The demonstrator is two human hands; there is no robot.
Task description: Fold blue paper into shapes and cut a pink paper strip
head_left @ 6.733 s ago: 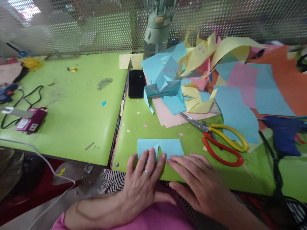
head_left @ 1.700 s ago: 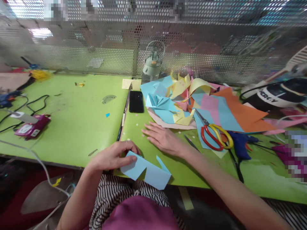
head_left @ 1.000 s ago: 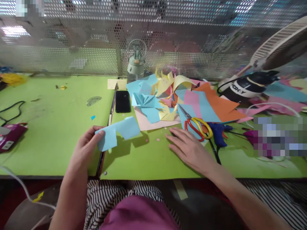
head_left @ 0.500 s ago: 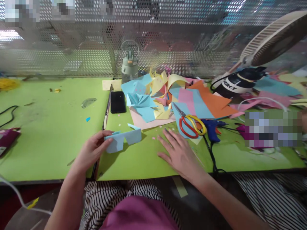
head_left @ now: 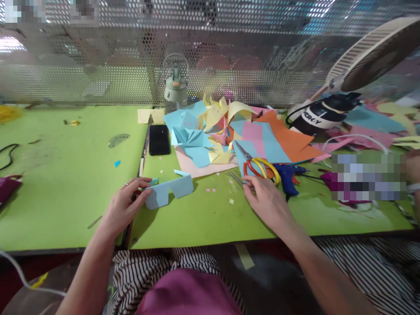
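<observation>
My left hand (head_left: 126,203) pinches the left end of a folded light-blue paper piece (head_left: 180,187), holding it just over the green table. Notches are cut along its lower edge, and a narrow flap stands up at its right end. My right hand (head_left: 267,199) is closed, thumb against fingers, beside the scissors (head_left: 261,166) with red and yellow handles; it hides part of the red handle. A thin greyish strip (head_left: 235,178) runs up to my right fingertips. What these fingers grip cannot be made out.
Coloured paper sheets and scraps (head_left: 197,151) lie behind my hands. A phone (head_left: 159,140) and a clear bottle (head_left: 175,89) stand left of them. At right are a blue glue gun (head_left: 289,177), a black bottle (head_left: 323,116), a fan (head_left: 377,61) and another person's hand (head_left: 413,168).
My right hand has moved right, from lying spread on the table to a closed grip near the scissors. My left hand keeps hold of the folded paper in nearly the same place.
</observation>
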